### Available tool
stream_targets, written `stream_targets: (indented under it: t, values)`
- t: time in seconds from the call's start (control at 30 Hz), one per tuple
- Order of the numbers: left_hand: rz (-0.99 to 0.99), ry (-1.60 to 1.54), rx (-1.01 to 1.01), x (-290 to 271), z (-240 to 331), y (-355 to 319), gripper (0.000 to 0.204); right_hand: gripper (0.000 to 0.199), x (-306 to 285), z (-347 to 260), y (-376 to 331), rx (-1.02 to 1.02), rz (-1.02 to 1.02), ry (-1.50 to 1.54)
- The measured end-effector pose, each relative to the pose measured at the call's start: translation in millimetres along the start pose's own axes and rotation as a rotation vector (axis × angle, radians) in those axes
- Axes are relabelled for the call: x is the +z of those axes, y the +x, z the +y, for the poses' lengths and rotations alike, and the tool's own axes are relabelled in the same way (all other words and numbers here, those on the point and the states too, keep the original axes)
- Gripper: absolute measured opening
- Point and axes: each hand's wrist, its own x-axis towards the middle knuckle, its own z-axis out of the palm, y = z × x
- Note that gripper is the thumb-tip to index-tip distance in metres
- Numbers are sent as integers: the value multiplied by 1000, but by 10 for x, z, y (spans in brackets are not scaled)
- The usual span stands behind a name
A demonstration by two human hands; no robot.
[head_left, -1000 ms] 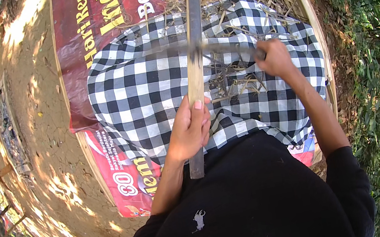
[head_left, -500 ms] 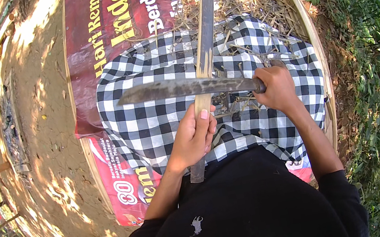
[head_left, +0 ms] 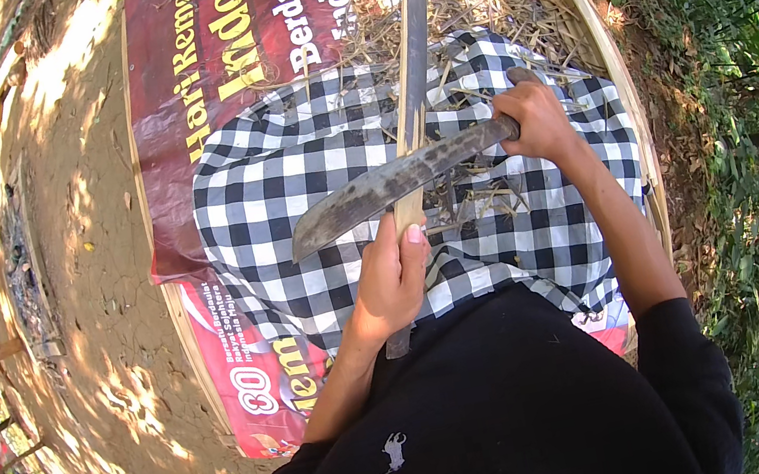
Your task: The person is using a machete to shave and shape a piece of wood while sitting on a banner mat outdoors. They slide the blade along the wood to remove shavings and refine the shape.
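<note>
Nearest: person's black long-sleeved top (head_left: pixel 490 400), forearms running out from it. Left hand (head_left: pixel 394 280) closed round the near part of a long pale bamboo strip (head_left: pixel 414 89), thumb along its right side, fingers wrapped; a short dark stub of the strip pokes out below the fist toward the body. The strip lies over a black-and-white checked cloth (head_left: pixel 292 202) spread across the lap, its long axis running near-to-far, tilting slightly right at the far end, reaching well past the cloth toward the top of the view. Right hand (head_left: pixel 536 118) sits farther out and to the right of the strip, fist clamped on the handle of a broad, dull grey machete-like blade (head_left: pixel 391 189). Blade runs crosswise, handle at right, tip pointing left and a little nearer, crossing the strip just beyond the left hand's fingertips; whether the edge actually touches the strip cannot be told. Left hand is the nearer one to the strip's near end; right hand meets it only through the blade. Strip looks flat, narrow, straw-coloured near the grip, greyer farther out. Thin dry shavings (head_left: pixel 484 198) litter the cloth. Under all: red printed banner (head_left: pixel 201 86) on a round woven bamboo tray (head_left: pixel 586 28); bare dirt left, green undergrowth right
</note>
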Motion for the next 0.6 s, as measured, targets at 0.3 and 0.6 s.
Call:
stream_targets:
  t: [0.3, 0.6]
  values:
    - [73, -150, -100, 49, 5, -211, 32, 17, 233, 631, 217, 431, 137, -47]
    - [60, -324, -198, -186, 89, -154, 39, 26, -538, 146, 425, 711, 394, 168]
